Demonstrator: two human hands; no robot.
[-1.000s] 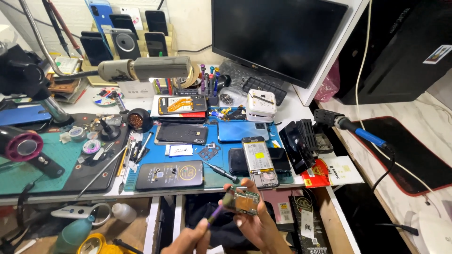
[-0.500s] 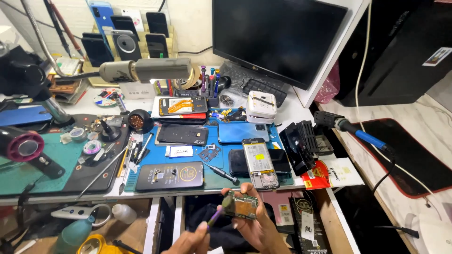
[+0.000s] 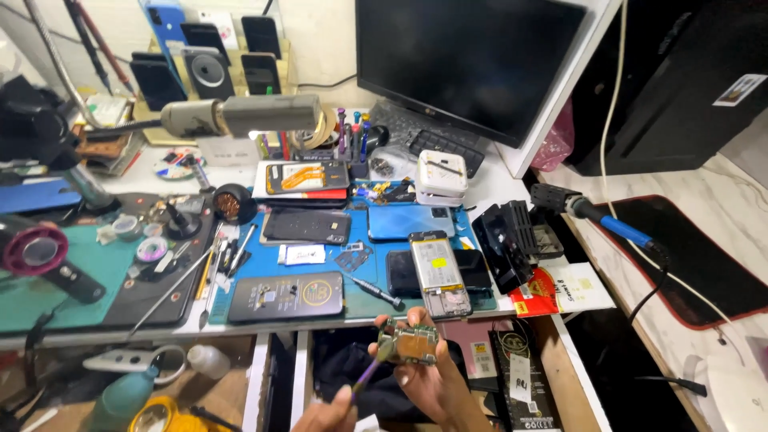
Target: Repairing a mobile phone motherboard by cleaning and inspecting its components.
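Open air below the bench edge (image 3: 240, 318); above it, phones, a screwdriver (image 3: 376, 291) and seemingly loose parts crowd the mat (image 3: 360, 264).

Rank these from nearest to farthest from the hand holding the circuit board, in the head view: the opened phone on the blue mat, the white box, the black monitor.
Measured from the right hand:
1. Opened phone, just beyond the hand at the blue mat's front edge.
2. White box, farther back, behind the mat.
3. Black monitor, at the back of the bench, farthest.
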